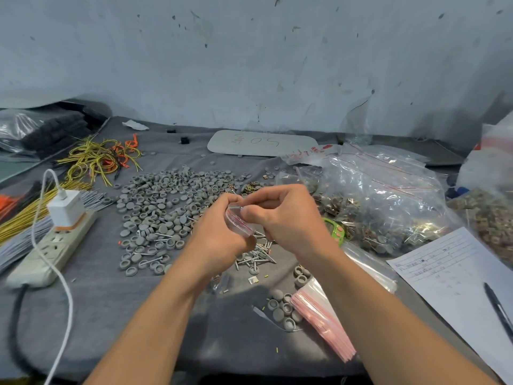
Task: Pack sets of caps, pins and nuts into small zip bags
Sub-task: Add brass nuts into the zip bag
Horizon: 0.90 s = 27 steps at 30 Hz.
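Above the middle of the table, my left hand (219, 232) and my right hand (286, 218) together hold a small clear zip bag (238, 220) with a red seal line. Fingers of both hands pinch its mouth. What is inside the bag is hidden by my fingers. A wide spread of grey round caps (163, 209) lies on the grey cloth to the left. Metal pins (258, 254) lie in a heap just below my hands. Brass-coloured nuts (251, 187) show just beyond my hands. A stack of empty zip bags (324, 318) lies near my right forearm.
A large clear bag of packed sets (388, 201) stands at the right, with a paper sheet (458, 276) and pen (498, 309) in front of it. A power strip with a white charger (65, 212) and yellow wires (94, 159) lie at the left. The wall is close behind.
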Available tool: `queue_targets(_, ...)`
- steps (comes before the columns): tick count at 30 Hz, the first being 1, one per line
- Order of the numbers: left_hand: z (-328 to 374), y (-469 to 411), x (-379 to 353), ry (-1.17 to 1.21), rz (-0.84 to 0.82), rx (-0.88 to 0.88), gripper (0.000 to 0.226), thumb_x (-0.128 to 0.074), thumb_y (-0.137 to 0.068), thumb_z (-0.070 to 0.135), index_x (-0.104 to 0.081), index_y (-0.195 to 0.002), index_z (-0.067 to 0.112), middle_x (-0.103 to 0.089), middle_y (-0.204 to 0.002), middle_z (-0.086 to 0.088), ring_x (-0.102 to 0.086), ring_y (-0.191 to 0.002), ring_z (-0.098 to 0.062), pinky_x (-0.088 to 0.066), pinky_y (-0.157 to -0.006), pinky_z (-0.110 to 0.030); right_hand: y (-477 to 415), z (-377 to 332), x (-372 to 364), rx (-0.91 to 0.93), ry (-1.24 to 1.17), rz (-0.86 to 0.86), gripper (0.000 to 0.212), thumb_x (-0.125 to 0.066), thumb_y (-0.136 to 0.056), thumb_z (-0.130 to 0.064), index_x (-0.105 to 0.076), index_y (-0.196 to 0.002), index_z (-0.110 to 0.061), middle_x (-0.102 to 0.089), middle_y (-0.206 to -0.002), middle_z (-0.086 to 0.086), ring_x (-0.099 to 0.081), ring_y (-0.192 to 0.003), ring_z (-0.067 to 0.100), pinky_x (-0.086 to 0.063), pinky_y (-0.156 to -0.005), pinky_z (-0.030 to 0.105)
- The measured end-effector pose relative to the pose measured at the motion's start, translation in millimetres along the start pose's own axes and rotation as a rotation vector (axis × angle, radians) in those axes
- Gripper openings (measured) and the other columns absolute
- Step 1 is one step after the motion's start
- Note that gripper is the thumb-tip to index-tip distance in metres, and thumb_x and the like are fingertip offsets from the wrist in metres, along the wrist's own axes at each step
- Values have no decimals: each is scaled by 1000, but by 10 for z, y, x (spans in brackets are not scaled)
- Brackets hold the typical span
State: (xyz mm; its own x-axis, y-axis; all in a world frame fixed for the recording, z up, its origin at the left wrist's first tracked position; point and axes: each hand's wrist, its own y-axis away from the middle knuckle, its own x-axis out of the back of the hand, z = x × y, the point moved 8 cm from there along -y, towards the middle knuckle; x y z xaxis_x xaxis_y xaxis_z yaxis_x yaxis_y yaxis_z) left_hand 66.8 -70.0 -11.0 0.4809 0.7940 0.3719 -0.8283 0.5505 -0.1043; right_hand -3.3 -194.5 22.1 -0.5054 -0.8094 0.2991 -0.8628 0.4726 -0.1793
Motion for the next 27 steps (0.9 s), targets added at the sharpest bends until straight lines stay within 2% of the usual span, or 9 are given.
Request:
queue_targets(4,-44,-11,41,144,22,39,59,-78,-71,-14,-61,-111,26,-74,-100,2,-72,-81,-9,-57,-67,-21,-89,54,222,-23,-92,162,16,-78,-82,-6,-82,-81,-21,-78,-73,-2,-58,-47,4,-48,-50,20)
queue_targets(6,-83,-19,101,242,41,83,60,-78,-71,-15,-63,-114,24,-75,-102,1,-74,-84,-8,-55,-66,-20,-169,170,351,-83,-57,220,17,-79,-83,-5,-82,-80,-22,-78,-72,-2,-63,-53,6,-48,-50,19)
queue_targets(8,-114,-36,196,319,108,108,58,-77,-72,-16,-64,-114,23,-75,-103,-2,-73,-87,-12,-53,-73,-25,-264,342,385,-146,136,192,22,-77,-86,-5,-81,-81,-25,-79,-79,-7,-72,-71,6,-54,-58,20)
queue_targets(10,-119,-43,304,346,208,94,57,-76,-73,-17,-63,-112,23,-74,-102,-1,-72,-84,-8,-51,-75,-26,-340,527,344,-192,395,117,29,-70,-91,-1,-81,-85,-27,-78,-96,-6,-72,-88,11,-60,-73,26)
queue_targets(13,-103,-20,474,227,375,30,59,-77,-73,-14,-60,-105,32,-73,-94,8,-70,-76,2,-52,-70,-24,-394,723,254,-223,681,4,43,-61,-87,10,-77,-84,-29,-76,-105,1,-71,-96,20,-61,-88,37)
queue_targets(16,-62,-4,538,-48,437,-11,56,-78,-74,-3,-56,-105,38,-72,-93,15,-70,-85,-10,-56,-74,-36,-423,790,175,-203,859,-84,43,-61,-82,11,-78,-86,-27,-76,-103,4,-70,-94,25,-60,-85,36)
queue_targets(19,-54,-21,435,-281,369,3,54,-75,-76,2,-51,-107,39,-69,-100,14,-65,-89,-16,-52,-76,-37,-442,799,135,-163,948,-71,30,-60,-81,6,-78,-91,-15,-73,-93,10,-70,-89,30,-58,-74,36)
queue_targets(23,-103,-48,325,-319,274,35,58,-74,-76,0,-51,-112,38,-69,-106,11,-65,-94,-16,-53,-78,-36,-428,792,124,-173,965,-32,12,-60,-85,3,-65,-86,-8,-59,-84,13,-60,-79,34,-51,-70,37)
queue_targets(27,-115,-55,332,-322,261,38,58,-75,-75,0,-51,-113,37,-70,-105,12,-64,-93,-13,-48,-70,-31,-418,788,108,-199,985,-56,14,-58,-87,4,-56,-85,-10,-53,-82,11,-54,-77,34,-46,-69,37)
